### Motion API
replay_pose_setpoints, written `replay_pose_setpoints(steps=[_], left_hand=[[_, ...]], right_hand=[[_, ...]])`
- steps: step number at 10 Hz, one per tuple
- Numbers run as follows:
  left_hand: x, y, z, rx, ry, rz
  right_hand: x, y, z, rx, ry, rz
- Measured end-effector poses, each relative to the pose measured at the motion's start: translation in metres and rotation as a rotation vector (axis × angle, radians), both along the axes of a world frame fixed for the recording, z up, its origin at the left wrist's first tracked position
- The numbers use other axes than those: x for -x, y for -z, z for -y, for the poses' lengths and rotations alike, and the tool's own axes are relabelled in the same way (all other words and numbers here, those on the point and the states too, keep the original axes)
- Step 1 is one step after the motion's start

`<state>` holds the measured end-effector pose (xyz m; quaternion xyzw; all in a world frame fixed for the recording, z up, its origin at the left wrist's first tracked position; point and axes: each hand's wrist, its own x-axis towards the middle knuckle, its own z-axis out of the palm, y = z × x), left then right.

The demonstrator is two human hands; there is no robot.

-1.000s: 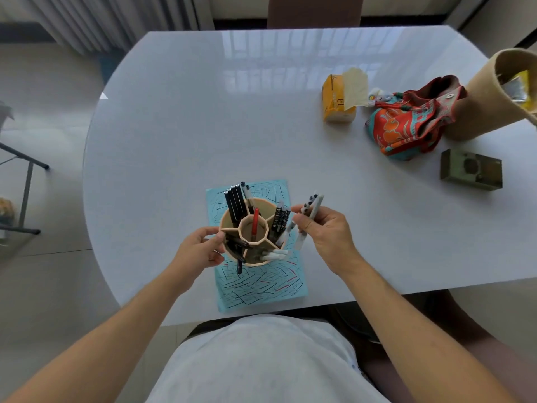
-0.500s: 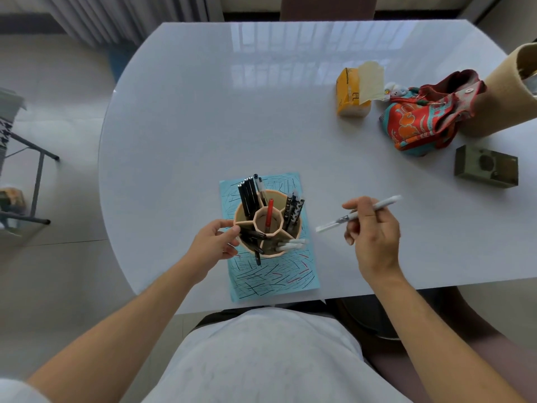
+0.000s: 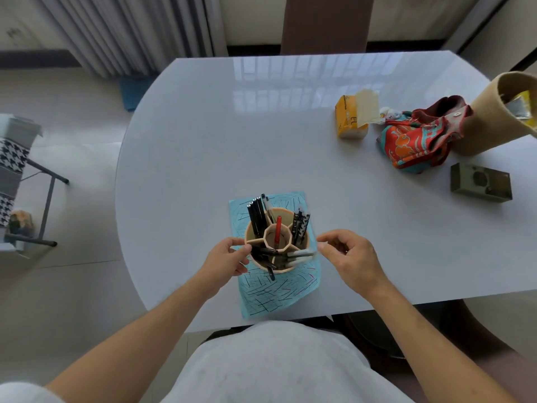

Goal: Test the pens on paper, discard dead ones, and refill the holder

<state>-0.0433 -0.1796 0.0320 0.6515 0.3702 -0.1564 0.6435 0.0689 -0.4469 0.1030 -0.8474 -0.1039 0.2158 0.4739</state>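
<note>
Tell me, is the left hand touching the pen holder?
Touching. The head view shows the left hand with fingers wrapped against the pen holder wall, no gap between them.

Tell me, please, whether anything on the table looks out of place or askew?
The holder stands on the scribbled paper, covering part of it. Some black pens lie tilted over its near rim rather than upright. Otherwise nothing looks spilled or damaged.
</note>
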Motion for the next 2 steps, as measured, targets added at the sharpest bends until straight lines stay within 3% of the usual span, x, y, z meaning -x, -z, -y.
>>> replay_pose_setpoints(steps=[1, 2], left_hand=[[0.000, -0.004, 0.000, -0.088, 0.070, 0.035], [0.009, -0.005, -0.003, -0.172, 0.123, 0.069]], right_hand=[[-0.002, -0.015, 0.008, 0.046, 0.090, 0.024], [-0.004, -0.046, 0.021, -0.042, 0.194, 0.104]])
